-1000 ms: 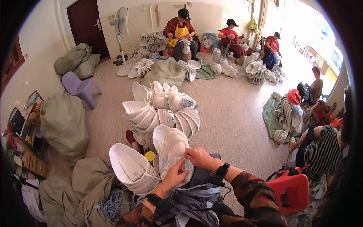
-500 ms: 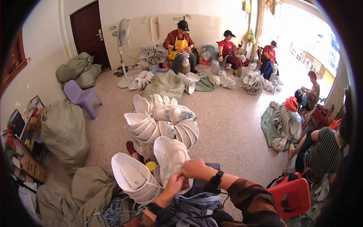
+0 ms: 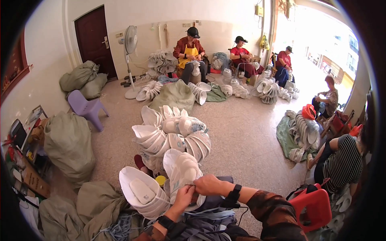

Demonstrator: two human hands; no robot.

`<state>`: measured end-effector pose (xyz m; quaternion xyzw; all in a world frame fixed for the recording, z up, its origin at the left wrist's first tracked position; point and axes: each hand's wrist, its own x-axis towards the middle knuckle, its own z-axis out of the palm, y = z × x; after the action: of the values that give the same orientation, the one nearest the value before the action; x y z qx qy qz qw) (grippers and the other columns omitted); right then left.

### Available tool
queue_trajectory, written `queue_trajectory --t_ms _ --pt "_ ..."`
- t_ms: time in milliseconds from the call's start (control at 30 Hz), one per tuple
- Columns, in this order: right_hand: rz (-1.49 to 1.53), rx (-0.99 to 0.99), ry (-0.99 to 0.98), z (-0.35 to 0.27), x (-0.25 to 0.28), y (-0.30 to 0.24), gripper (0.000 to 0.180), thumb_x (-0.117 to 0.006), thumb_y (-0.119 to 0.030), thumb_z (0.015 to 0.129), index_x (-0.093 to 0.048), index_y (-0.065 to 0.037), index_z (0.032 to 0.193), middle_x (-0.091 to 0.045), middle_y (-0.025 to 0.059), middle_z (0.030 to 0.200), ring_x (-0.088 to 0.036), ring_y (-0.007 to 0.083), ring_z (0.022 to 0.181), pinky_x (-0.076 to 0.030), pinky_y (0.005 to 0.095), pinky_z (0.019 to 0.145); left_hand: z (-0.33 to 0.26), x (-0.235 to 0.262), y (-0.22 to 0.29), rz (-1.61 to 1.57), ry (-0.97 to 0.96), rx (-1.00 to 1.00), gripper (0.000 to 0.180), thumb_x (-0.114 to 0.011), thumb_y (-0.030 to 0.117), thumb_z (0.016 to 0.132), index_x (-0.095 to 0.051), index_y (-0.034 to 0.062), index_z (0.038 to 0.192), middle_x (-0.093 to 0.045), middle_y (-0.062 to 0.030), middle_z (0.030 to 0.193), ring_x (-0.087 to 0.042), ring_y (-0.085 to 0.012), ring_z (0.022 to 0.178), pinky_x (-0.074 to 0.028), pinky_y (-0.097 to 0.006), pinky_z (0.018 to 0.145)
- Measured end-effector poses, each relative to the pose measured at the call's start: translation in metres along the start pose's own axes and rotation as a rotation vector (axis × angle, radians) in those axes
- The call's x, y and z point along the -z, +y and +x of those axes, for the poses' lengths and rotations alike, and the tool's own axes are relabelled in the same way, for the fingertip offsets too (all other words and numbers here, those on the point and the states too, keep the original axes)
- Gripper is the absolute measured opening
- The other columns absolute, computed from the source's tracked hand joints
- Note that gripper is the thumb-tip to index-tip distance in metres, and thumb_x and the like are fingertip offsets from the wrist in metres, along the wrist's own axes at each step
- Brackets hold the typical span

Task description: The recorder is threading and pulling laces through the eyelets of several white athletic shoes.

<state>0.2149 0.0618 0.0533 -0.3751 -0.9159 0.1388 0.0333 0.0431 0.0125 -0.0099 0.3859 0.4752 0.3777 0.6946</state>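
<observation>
Both my hands meet on a white shoe upper (image 3: 181, 170) standing in front of me. My left hand (image 3: 183, 198) pinches its lower front from below. My right hand (image 3: 207, 184), with a black watch on the wrist, grips the same spot from the right. Another white shoe upper (image 3: 140, 193) lies open-side up just left of my left hand. Grey-blue laces (image 3: 120, 229) pile on my lap beneath the hands.
A heap of white shoe uppers (image 3: 173, 132) sits on the floor ahead. Green sacks (image 3: 68, 144) stand at left, near a purple plastic chair (image 3: 86, 108). A red stool (image 3: 315, 205) is at my right. Several people sit working along the far wall and right side. A fan (image 3: 130, 40) stands by the door.
The view has tilted slightly, so the shoe and hands sit lower. My hands stay on the same white shoe upper, fingers shifting a little at its front.
</observation>
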Motion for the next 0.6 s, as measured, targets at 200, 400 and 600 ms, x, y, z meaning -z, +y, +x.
queue_trajectory --t_ms 200,400,600 --pt "0.087 -0.095 0.169 -0.005 -0.018 0.001 0.026 -0.056 -0.025 0.087 -0.062 -0.001 0.082 -0.066 0.0222 0.070 -0.068 0.0405 0.068 -0.053 0.0498 0.059 -0.002 -0.009 0.014 0.404 0.180 -0.310 0.030 -0.055 0.021 0.102 -0.064 -0.0024 0.085 -0.065 -0.0050 0.075 -0.062 -0.0139 0.055 -0.047 -0.028 0.050" --pt "0.407 -0.248 0.338 0.000 -0.033 0.019 0.031 -0.060 -0.028 0.087 -0.055 -0.003 0.102 -0.067 0.0244 0.080 -0.067 0.0452 0.078 -0.052 0.0530 0.068 -0.052 0.040 0.043 -0.028 0.039 -0.004 0.021 -0.056 0.020 0.100 -0.064 0.0034 0.089 -0.054 0.0002 0.062 -0.060 -0.0153 0.053 -0.055 -0.036 0.052" --pt "0.482 -0.375 0.406 0.010 -0.049 0.024 0.035 -0.064 -0.031 0.086 -0.055 -0.004 0.107 -0.067 0.0243 0.083 -0.066 0.0451 0.082 -0.052 0.0531 0.072 -0.115 0.107 0.066 -0.550 0.004 -0.083 0.029 -0.056 0.034 0.102 -0.063 0.0066 0.098 -0.050 0.0017 0.066 -0.055 -0.0147 0.055 -0.061 -0.045 0.067"
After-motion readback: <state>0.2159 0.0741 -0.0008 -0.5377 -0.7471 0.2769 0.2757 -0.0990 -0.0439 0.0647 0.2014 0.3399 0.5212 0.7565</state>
